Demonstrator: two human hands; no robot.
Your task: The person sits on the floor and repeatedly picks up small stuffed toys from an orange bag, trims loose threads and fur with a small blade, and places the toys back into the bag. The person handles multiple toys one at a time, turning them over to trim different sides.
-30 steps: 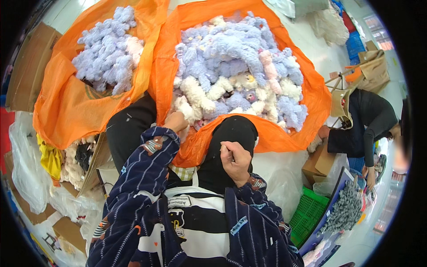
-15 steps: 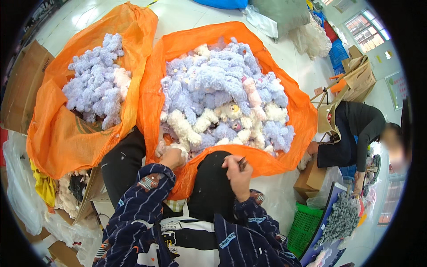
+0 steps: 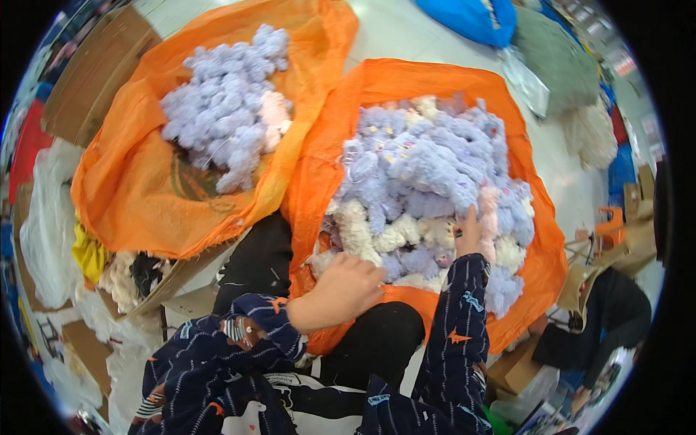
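Observation:
My right hand (image 3: pixel 468 236) reaches into a heap of lilac fluffy plush toys (image 3: pixel 435 163), its forefinger stretched against a lilac one beside a pink plush toy (image 3: pixel 487 217). A dark bit of a small metal tool (image 3: pixel 457 231) shows at its fingers; the rest is hidden. Over the near edge of the orange sack (image 3: pixel 544 254) that holds the heap, my left hand (image 3: pixel 341 290) hovers with loosely bent fingers. Nothing shows in it, though its palm is hidden. Cream plush toys (image 3: pixel 355 228) lie at the near side of the heap, just beyond it.
A second orange sack (image 3: pixel 130 196) at the left holds more lilac toys (image 3: pixel 225 101) and a pink one. Cardboard boxes (image 3: pixel 101 72) and clear plastic (image 3: pixel 51 225) stand further left. Another person (image 3: pixel 609 312) bends at the right, near a carton (image 3: pixel 518 366). A blue sack (image 3: pixel 471 18) lies at the back.
My right hand has moved from above my knee forward into the heap. My left hand has drawn back from the cream toys at the sack's near edge. The view has shifted leftward.

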